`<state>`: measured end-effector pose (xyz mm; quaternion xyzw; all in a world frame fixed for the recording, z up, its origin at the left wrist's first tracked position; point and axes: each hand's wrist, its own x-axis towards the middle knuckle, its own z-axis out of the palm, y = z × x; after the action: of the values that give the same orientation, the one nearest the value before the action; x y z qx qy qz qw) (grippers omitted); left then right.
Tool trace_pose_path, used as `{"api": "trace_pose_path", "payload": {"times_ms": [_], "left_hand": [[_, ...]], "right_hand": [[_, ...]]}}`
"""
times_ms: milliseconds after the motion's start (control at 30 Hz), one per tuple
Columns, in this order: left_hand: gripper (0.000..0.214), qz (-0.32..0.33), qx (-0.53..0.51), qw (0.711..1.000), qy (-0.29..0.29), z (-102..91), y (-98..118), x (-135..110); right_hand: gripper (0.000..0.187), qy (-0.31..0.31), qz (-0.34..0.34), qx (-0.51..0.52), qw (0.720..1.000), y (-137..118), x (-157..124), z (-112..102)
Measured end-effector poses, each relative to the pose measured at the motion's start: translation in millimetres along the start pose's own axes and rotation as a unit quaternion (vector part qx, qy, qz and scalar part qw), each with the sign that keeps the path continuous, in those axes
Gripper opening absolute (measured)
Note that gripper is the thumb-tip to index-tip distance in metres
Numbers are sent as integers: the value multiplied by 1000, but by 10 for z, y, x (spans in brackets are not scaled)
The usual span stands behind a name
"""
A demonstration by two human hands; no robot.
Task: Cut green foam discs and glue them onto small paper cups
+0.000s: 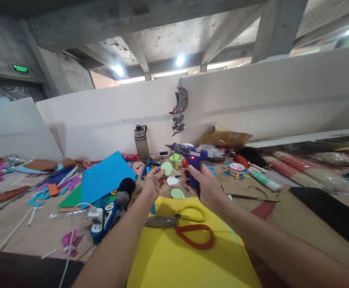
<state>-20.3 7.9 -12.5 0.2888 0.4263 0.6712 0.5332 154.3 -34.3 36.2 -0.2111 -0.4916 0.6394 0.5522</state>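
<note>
Pinched in the fingers of my left hand (152, 183) is a pale green paper disc (167, 168), held up above the table. My right hand (203, 179) is wrapped round the handle of a blue hot glue gun (194, 158); a small red light glows on it, and its nozzle points left, above the disc. Below the hands lie a white disc (172, 181) and another pale green disc (177, 194). Scissors (176, 222) with one yellow and one orange handle loop rest on yellow sheets (189, 262) between my forearms.
A blue sheet (104, 178), yarn balls (127, 186) and a blue power strip (103, 224) lie on the left. A bottle (141, 143) stands at the back, under a hanging grey moon ornament (180, 102). On the right are a white tube (264, 180) and a black phone-like slab (330, 216).
</note>
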Motion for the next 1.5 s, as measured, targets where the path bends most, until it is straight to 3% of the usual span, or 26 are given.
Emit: {"api": "trace_pose_path", "payload": {"times_ms": [167, 333, 500, 633, 767, 867, 1067, 1233, 1500], "left_hand": [[26, 3, -21, 999, 36, -77, 1, 59], [23, 4, -38, 999, 37, -119, 15, 101], [25, -15, -61, 998, 12, -73, 22, 55], [27, -44, -24, 998, -26, 13, 11, -18], [31, -59, 19, 992, -113, 76, -29, -87], [34, -70, 40, 981, -178, 108, -59, -146], [35, -81, 61, 963, -249, 134, -87, -214], [34, -91, 51, 960, -260, 127, -86, -212], [34, -93, 52, 960, -258, 127, -71, -209]], "right_hand": [[27, 42, 17, -168, 985, 153, 0, -311], [33, 36, 4, -242, 970, 193, -19, -437], [38, 30, 21, -198, 979, 315, -13, -483], [43, 100, 16, -174, 980, 372, 16, -491], [48, 152, 8, -194, 969, 372, 51, -501], [46, 152, -2, -201, 968, 375, 64, -521], [43, 128, 5, -223, 966, 404, 66, -539], [48, 121, 21, -186, 975, 417, 65, -535], [53, 134, 13, -222, 966, 414, 64, -551]]}}
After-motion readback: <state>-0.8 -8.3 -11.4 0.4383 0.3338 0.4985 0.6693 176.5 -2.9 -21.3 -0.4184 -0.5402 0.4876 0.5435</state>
